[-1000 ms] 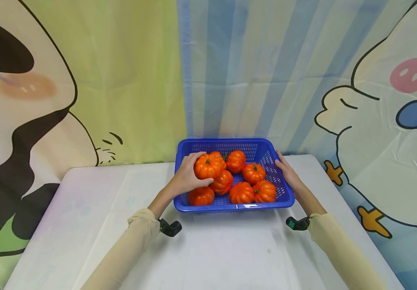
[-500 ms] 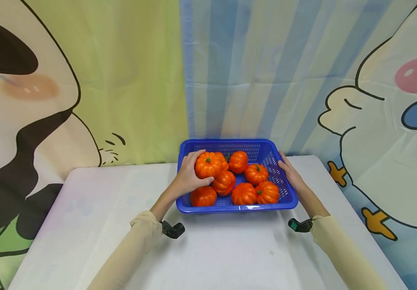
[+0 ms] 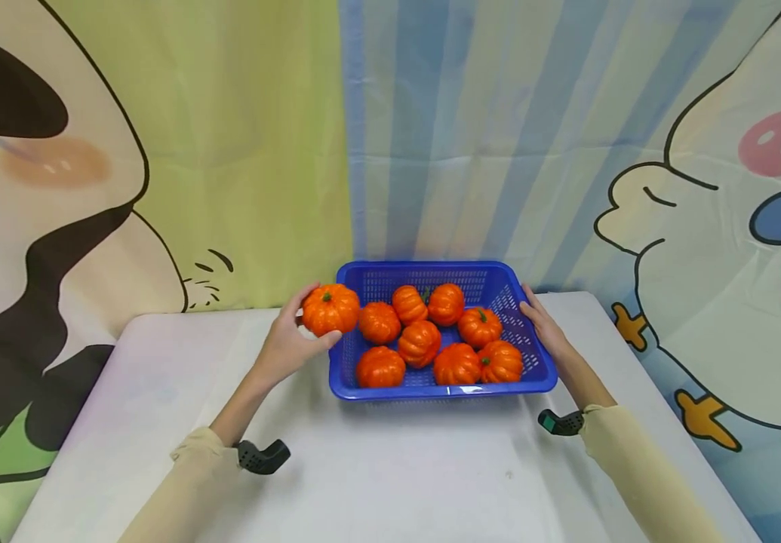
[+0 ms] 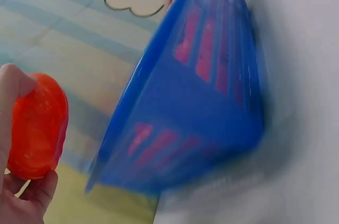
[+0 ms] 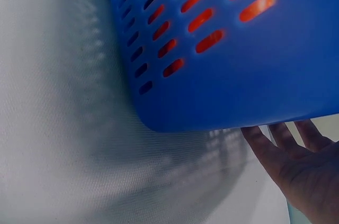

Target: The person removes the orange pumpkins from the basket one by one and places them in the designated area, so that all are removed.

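Observation:
My left hand (image 3: 287, 348) grips a small, glossy orange pumpkin (image 3: 330, 309) with a green stem, just beyond the left rim of a blue plastic basket (image 3: 431, 391). The left wrist view shows the thumb and fingertips on opposite ends of this pumpkin (image 4: 38, 128), apart from the basket wall. Inside the basket lie several more orange pumpkins (image 3: 419, 344), spread over its floor. At the basket's right side, my right hand (image 3: 548, 329) rests with fairly straight fingers against the rim. Its fingertips (image 5: 254, 132) touch the blue wall in the right wrist view.
The basket stands at the back of a white-covered table (image 3: 424, 467). Behind it hangs a printed curtain (image 3: 424, 136) with cartoon animals. A dark wrist device (image 3: 264, 457) sits on the left wrist, another device (image 3: 560, 422) on the right.
My left hand has lifted the pumpkin out over the basket's left rim and moved left with it. Another pumpkin beneath it now shows. The right hand stays at the rim.

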Action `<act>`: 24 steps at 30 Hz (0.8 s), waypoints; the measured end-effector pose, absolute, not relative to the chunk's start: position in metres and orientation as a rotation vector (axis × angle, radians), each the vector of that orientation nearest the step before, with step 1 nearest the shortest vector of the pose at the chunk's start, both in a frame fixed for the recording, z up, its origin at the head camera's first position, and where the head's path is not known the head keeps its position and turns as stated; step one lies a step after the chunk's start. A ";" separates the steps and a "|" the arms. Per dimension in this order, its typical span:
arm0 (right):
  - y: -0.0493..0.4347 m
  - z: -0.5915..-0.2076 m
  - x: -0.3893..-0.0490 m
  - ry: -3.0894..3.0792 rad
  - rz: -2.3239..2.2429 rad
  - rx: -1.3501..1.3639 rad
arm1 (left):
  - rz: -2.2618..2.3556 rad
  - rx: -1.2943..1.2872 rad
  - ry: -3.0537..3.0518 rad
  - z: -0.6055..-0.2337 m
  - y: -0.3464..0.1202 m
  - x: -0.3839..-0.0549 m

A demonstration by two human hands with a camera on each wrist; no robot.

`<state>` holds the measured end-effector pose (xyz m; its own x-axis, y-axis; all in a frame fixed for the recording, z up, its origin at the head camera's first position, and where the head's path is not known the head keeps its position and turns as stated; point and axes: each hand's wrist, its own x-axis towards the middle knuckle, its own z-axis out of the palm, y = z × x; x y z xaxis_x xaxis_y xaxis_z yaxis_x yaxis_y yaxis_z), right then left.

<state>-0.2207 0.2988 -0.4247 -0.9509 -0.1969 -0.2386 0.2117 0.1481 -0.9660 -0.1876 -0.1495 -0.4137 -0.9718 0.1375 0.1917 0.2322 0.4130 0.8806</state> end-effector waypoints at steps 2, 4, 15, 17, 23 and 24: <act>0.298 -0.426 -0.221 2.118 -1.866 -0.002 | -1.552 -0.289 -2.564 -0.415 -0.170 -0.182; 0.299 -0.429 -0.223 2.115 -1.867 -0.017 | -1.472 -0.241 -2.582 -0.419 -0.192 -0.176; 0.305 -0.442 -0.228 2.123 -1.891 0.000 | -1.207 0.002 -2.752 -0.448 -0.295 -0.153; 0.308 -0.448 -0.231 2.144 -1.878 0.004 | -1.157 0.051 -2.770 -0.453 -0.306 -0.155; 0.311 -0.454 -0.233 2.181 -1.867 -0.013 | -1.082 0.196 -2.812 -0.468 -0.333 -0.165; 0.311 -0.455 -0.233 2.178 -1.870 -0.021 | -1.087 0.213 -2.816 -0.470 -0.336 -0.166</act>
